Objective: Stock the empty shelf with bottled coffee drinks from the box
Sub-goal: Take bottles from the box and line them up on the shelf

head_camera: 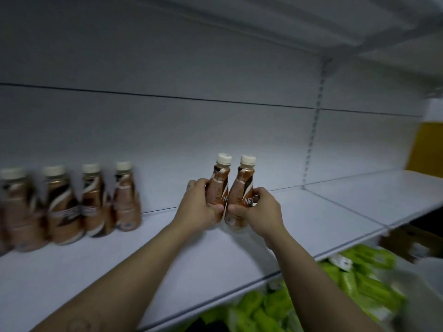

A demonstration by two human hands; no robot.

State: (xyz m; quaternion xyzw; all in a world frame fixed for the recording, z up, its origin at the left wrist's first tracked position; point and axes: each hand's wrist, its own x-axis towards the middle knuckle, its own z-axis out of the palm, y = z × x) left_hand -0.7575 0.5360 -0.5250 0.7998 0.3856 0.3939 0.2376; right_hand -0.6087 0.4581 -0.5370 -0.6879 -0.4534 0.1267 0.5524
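- Bottles of coffee, one in each hand: your left hand (197,207) wraps the left bottle (217,188), your right hand (262,210) wraps the right bottle (241,190)
- Both stand upright, touching side by side, above the white shelf (323,212)
- Four more coffee bottles (72,202) stand in a blurred row at your left
- Green packs (359,271) fill the shelf below

The left hand (199,207) wraps a brown plastic coffee bottle with a cream cap (219,188); the right hand (262,212) wraps a matching second bottle (239,195). Both bottles stand upright, touching side by side, at the white metal shelf (311,212). To the left, four more brown bottles (72,202) stand in a blurred row. Bright green packets (359,274) lie on the level below.
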